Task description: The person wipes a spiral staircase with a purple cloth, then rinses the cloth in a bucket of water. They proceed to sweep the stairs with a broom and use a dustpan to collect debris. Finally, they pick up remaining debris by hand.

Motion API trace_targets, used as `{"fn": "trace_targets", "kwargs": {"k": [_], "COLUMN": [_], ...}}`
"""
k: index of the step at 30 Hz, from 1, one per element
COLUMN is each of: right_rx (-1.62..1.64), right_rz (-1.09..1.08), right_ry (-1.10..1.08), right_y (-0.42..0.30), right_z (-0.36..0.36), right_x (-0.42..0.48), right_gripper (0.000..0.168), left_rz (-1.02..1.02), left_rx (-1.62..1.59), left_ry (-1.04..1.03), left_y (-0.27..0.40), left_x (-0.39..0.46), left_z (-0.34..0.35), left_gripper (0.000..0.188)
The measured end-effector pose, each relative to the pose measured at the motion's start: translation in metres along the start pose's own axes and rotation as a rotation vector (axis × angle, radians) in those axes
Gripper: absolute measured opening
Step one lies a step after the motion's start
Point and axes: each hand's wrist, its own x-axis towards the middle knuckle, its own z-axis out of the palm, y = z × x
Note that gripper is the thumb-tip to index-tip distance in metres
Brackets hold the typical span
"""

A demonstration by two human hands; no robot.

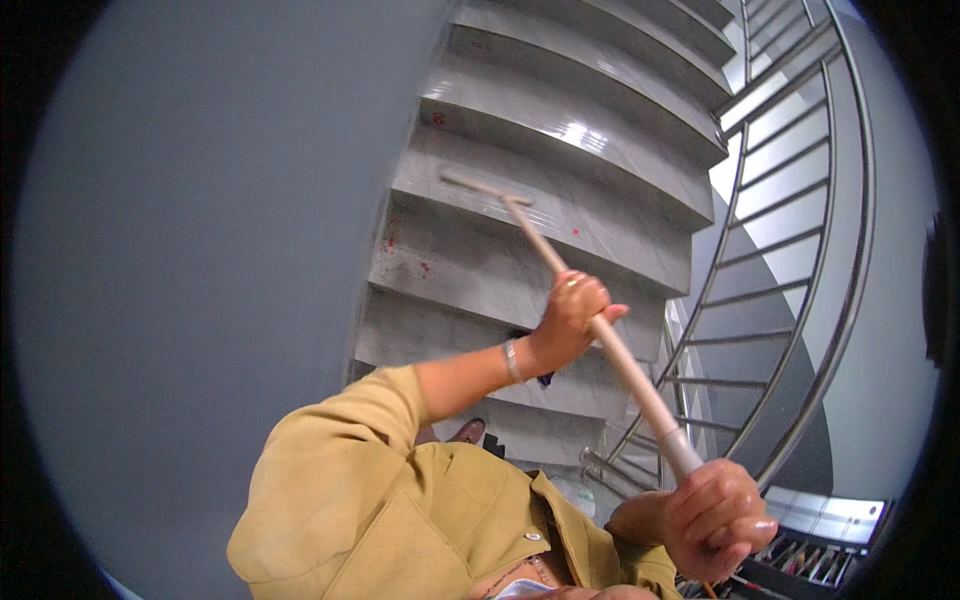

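My left hand point(577, 315) is wrapped around the middle of a long beige pole point(634, 367), with a band at the wrist. My right hand point(716, 517) grips the pale grey end of the same pole, close to my body. At its far end the pole carries a narrow crossbar head point(484, 187), so the tool looks like a floor squeegee or mop. The head lies over a grey stair tread point(637, 251) that looks wet or glossy; slight blur hides the exact contact. Red spots point(424, 267) mark a lower step near the wall.
A plain grey wall point(210, 225) borders the stairs on the left. Along the right runs a curved metal railing point(862, 225) with several bars. One shoe point(470, 430) shows below my sleeve. A small dark item point(546, 379) lies on a step, partly behind my wrist.
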Motion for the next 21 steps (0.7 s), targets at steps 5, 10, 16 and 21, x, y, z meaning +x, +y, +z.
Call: {"fn": "trace_targets", "kwargs": {"k": [5, 10, 16, 21], "right_rx": [-0.822, -0.203, 0.093, 0.156], "right_rz": [-0.168, 0.183, 0.194, 0.073], "right_ry": [0.095, 0.148, 0.323, 0.158], "right_y": [0.069, 0.079, 0.017, 0.015], "right_z": [-0.028, -0.035, -0.035, -0.036], "right_x": [-0.035, -0.051, -0.045, -0.017], "right_gripper": [0.023, 0.021, 0.022, 0.03], "left_rz": [0.108, -0.009, -0.043, 0.11], "left_rx": [-0.247, -0.283, -0.008, 0.037], "left_ry": [-0.159, -0.374, -0.343, -0.138], "left_y": [-0.051, -0.062, -0.004, -0.004], "left_x": [0.011, -0.045, -0.055, -0.018], "left_z": [0.104, 0.111, 0.003, -0.011], "left_gripper": [0.027, 0.026, 0.027, 0.028]}}
